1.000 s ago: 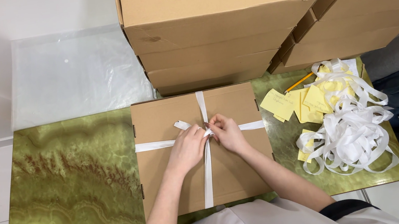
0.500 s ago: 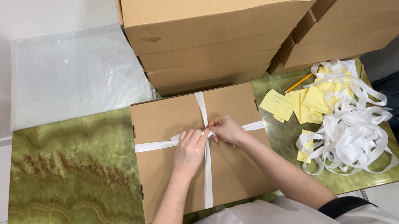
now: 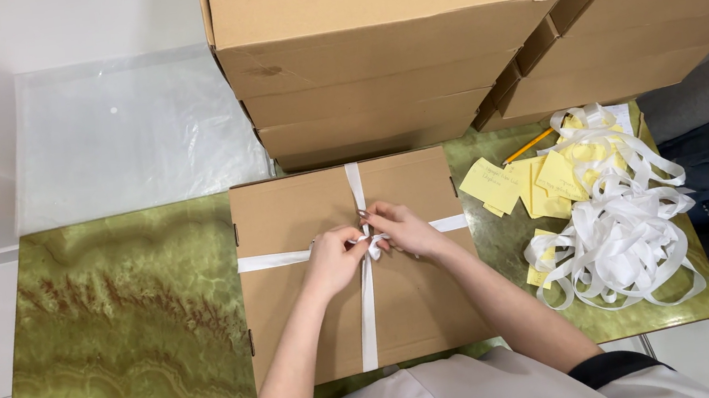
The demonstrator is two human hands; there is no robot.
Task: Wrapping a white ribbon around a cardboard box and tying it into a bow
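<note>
White ribbon (image 3: 369, 316) already crosses flat cardboard box (image 3: 350, 268) both ways; left hand (image 3: 332, 259) and right hand (image 3: 403, 231) pinch its ends at the centre, knot unfinished.

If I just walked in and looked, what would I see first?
You would first see the two hands, left hand and right hand, pinching the white ribbon where it crosses in the middle of a flat cardboard box on the green marbled table. Next, the big tangle of white ribbon on the right, over yellow paper notes, and the tall stacked boxes behind.
</note>
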